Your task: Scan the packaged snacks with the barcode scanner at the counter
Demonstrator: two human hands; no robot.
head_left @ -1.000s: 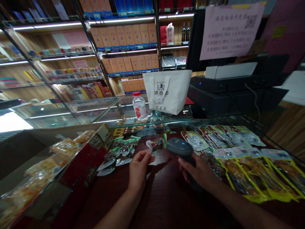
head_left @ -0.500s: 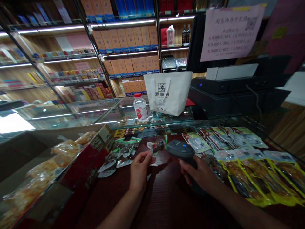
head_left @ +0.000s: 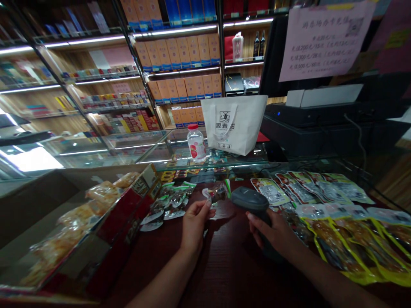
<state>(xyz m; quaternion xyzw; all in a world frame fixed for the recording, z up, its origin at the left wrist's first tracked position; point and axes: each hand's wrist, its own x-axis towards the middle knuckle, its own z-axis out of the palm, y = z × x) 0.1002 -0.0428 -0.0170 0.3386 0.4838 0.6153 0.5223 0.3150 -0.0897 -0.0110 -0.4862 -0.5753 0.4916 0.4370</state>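
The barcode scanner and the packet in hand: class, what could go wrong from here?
The small snack packet is pinched at one end by the left hand, so it might slip. The barcode scanner in the right hand might read the wrong one: similar green-edged packets lie close by.

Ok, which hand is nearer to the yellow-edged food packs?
Right. The right hand, gripping the barcode scanner, is just left of the yellow-edged food packs; the left hand, pinching a green-edged packet, is farther left.
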